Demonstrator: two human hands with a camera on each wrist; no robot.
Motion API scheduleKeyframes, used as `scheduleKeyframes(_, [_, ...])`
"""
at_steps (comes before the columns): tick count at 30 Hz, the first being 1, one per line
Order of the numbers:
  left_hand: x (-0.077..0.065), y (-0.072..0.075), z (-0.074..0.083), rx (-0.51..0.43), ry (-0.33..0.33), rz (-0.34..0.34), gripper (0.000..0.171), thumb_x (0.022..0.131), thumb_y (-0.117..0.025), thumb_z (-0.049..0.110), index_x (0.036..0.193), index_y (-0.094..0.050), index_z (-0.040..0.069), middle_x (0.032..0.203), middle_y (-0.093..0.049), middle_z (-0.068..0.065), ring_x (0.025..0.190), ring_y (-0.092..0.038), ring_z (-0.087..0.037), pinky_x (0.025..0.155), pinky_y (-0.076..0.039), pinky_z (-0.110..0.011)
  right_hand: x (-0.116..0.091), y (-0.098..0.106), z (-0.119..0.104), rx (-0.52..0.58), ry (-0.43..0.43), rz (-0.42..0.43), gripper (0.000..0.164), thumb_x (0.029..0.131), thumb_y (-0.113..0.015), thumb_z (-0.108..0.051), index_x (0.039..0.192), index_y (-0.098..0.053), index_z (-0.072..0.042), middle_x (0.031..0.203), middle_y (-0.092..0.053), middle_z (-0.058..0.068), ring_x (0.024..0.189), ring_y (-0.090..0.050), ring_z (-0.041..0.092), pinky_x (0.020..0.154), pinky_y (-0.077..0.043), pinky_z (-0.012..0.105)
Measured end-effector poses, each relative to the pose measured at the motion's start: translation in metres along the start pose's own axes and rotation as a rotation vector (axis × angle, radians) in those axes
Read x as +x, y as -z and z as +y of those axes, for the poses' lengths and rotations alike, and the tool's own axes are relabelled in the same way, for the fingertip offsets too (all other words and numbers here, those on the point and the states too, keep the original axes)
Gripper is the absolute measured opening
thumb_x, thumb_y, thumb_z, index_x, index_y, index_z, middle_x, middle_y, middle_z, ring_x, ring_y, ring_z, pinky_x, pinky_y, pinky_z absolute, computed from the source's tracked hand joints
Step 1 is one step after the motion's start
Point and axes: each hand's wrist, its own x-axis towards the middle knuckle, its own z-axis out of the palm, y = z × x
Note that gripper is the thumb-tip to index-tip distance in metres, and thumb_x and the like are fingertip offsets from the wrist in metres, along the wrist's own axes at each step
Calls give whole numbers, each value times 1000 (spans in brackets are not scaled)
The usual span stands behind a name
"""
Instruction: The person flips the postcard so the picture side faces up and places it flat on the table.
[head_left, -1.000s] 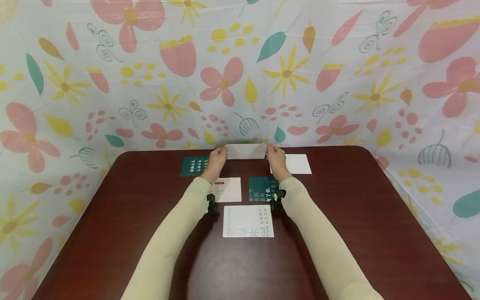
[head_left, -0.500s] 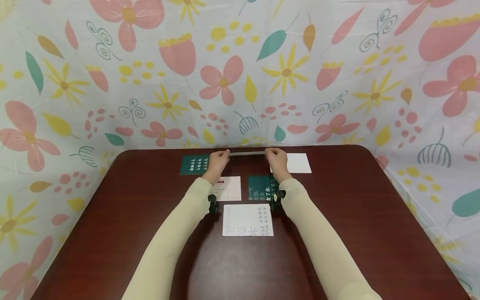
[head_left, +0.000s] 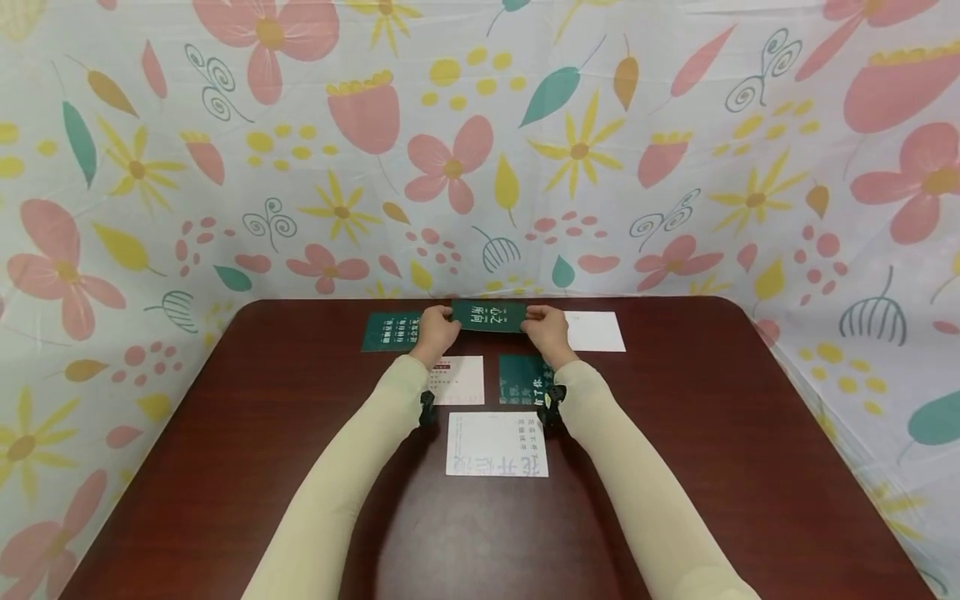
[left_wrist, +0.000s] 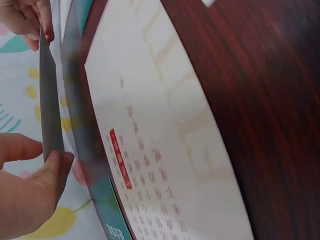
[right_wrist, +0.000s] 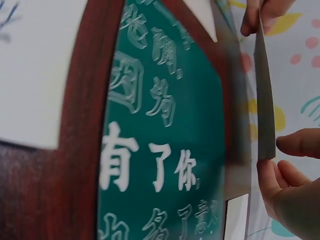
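Note:
Both hands hold one green card (head_left: 489, 316) with white lettering near the table's far edge. My left hand (head_left: 436, 332) pinches its left end, and my right hand (head_left: 549, 333) pinches the right end. In the left wrist view the card (left_wrist: 50, 100) appears nearly edge-on between thumb and fingers; the right wrist view shows it (right_wrist: 265, 95) much the same way. Below the left wrist lies a white card (head_left: 463, 381) with a red mark. Under the right wrist is another green card (head_left: 517, 380), partly hidden by the wrist.
On the dark red table (head_left: 300, 467) a green card (head_left: 384, 332) lies at the back left, a white card (head_left: 598, 332) at the back right. Nearer the front is a white lettered card (head_left: 497, 444). A flower-patterned cloth (head_left: 480, 167) hangs behind the table's far edge.
The held card has turned over: first its pale side showed, then its thin edge, and now its green lettered face. Both hands stay in nearly the same place; the other cards lie unmoved.

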Motion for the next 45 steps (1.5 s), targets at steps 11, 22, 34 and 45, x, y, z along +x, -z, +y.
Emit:
scheduleKeyframes(11, [6,-4,-12,225,-40,-36,44,83,-61,12,122,-49,-4,123,-49,-16,109,-49,-28,85,-45,-38,0,-7,7,-226,60,-48,41,82,-60,-9,121,-51,0,117,-52,16,103,-51,28,83,-45,41])
scheduleKeyframes(22, [2,-7,-8,413,-89,-60,45,79,-65,14,118,-51,-6,116,-45,-18,108,-44,-28,85,-44,-35,-7,-10,0,-347,64,-45,43,79,-63,-10,118,-52,2,118,-51,19,104,-49,33,82,-45,44])
scheduleKeyframes(34, [-2,-12,-9,491,-86,-50,43,79,-65,15,115,-54,-6,114,-45,-19,107,-45,-29,81,-46,-36,-9,-11,-1,-374,62,-35,43,77,-65,-10,116,-54,3,115,-52,19,102,-50,33,82,-46,43])
scheduleKeyframes(45, [-8,-13,-5,531,-90,-69,38,81,-63,15,113,-56,-5,114,-45,-19,107,-44,-29,81,-46,-36,-9,-12,4,-386,84,-9,41,76,-66,-9,113,-55,4,111,-53,19,99,-50,32,82,-46,42])
